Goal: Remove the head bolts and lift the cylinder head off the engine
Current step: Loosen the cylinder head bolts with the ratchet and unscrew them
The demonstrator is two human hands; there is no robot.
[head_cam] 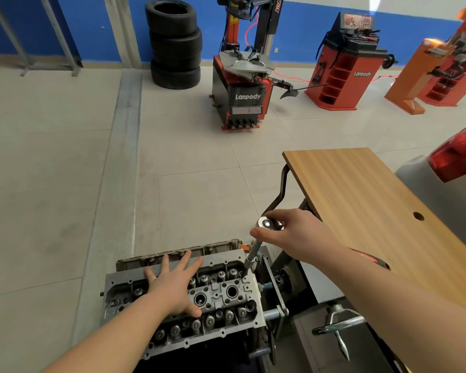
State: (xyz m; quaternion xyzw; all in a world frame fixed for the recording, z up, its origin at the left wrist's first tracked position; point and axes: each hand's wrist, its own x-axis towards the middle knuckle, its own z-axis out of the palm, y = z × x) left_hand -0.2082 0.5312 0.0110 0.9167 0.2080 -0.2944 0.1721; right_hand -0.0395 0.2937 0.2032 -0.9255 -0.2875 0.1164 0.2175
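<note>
You can read the white word "Lanpody" on the front of the black and red tyre machine (244, 98) across the floor. The same word is on the side of the red cabinet machine (345, 68) to its right. Up high on the tyre machine's post you can see the letters "wer", and the rest is cut off.

The cylinder head (189, 297) sits low in the picture, right in front of you, on top of the engine in a metal stand (273, 292). Its long side runs from left to right, with the right end a bit farther from you. Its top faces up, so you see the round springs and two dark holes in the middle.

Your left hand (172, 286) lies flat on the head, fingers (184, 261) spread wide and straight, pointing away from you. It holds nothing.

Your right hand (293, 235) grips the shiny top of the ratchet wrench (268, 224), fingers curled around it. The long silver extension bar (252, 255) leans down and to the left from your hand. Its end goes into the far right corner of the head, where I cannot see the bolt.

A wooden worktop (374, 211) stands close on your right, with a small round hole in it. Behind it is the grey back end of a car (447, 168) with a red light. A stack of black tyres (175, 44) stands by the blue wall, well away from you.
</note>
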